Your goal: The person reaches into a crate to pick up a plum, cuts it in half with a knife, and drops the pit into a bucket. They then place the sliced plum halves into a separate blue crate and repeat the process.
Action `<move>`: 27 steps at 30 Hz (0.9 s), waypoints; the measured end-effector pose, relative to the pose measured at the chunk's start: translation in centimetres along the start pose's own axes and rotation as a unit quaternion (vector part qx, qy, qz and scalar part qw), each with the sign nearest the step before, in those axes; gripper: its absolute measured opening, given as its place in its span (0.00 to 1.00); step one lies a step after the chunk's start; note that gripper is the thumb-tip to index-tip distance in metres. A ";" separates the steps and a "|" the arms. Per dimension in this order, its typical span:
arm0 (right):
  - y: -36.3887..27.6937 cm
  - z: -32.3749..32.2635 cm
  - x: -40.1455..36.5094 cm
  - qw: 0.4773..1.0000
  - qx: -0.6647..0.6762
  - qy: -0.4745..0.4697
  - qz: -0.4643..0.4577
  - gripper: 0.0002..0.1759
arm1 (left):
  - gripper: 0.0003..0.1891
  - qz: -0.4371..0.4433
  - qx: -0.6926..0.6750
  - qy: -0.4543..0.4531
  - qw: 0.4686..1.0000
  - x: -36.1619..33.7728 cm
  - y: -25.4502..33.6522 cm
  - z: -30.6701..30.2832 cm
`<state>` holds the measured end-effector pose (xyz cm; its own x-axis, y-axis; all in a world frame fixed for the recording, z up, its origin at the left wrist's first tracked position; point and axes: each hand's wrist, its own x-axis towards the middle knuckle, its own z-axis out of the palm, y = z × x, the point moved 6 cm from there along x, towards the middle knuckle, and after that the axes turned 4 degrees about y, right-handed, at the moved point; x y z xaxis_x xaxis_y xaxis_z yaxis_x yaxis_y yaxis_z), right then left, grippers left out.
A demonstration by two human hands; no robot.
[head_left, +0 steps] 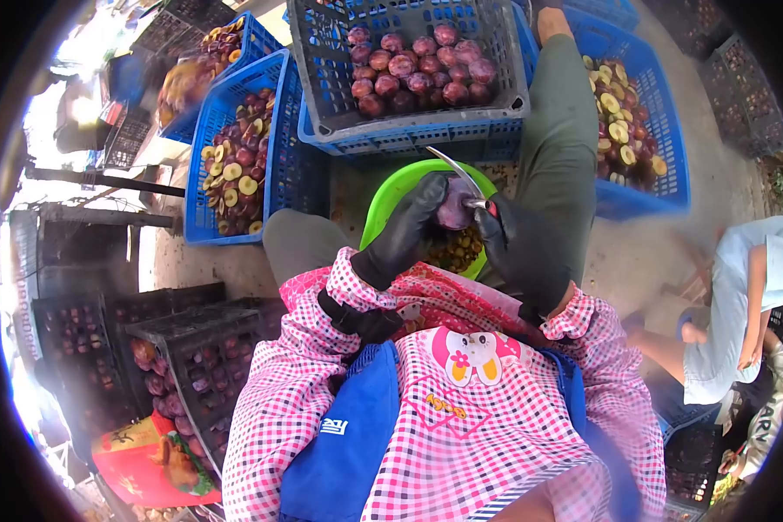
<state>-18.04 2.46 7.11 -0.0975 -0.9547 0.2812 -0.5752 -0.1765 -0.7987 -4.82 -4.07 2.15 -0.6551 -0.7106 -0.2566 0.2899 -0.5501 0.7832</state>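
Note:
My left hand, in a black glove, is closed around a dark purple plum. In my right hand, also gloved in black, is a small knife with a curved blade and a bit of red at the handle. The blade slants up and left, overlapping the plum in this view. Both hands are over a bright green basin between my knees. Brownish-yellow pits or scraps lie inside it, partly hidden by my hands and sleeves.
Ahead, a black crate of whole plums rests on a blue crate. Blue crates of cut plums stand to the left and right. Black crates of plums are stacked at lower left. Another person is at the right.

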 end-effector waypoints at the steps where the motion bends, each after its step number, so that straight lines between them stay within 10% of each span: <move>1: 0.1 0.0 -0.1 1.000 -0.010 -0.001 0.008 0.13 | 0.27 0.003 0.076 -0.020 0.997 -0.1 0.9 0.4; 6: 1.7 1.4 0.2 0.995 0.074 0.020 0.056 0.13 | 0.27 0.044 0.148 -0.040 0.987 1.2 0.6 0.2; 13: 3.5 0.9 0.8 0.869 0.398 0.022 0.294 0.17 | 0.24 0.063 -0.142 -0.074 0.985 2.3 1.1 0.3; 19: 2.6 1.0 1.8 0.991 0.098 0.092 0.013 0.16 | 0.24 -0.030 -0.010 0.005 0.999 1.1 -0.1 0.1; 27: 0.8 1.4 -1.3 0.993 0.042 0.023 0.110 0.14 | 0.25 0.087 -0.079 0.017 0.993 0.8 1.6 -1.0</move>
<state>-17.21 3.25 5.38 -0.2503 -0.9610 0.1178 -0.4668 0.0131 -0.8843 -4.23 -5.96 2.65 -0.5620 -0.8142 -0.1457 0.5044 -0.4770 0.7198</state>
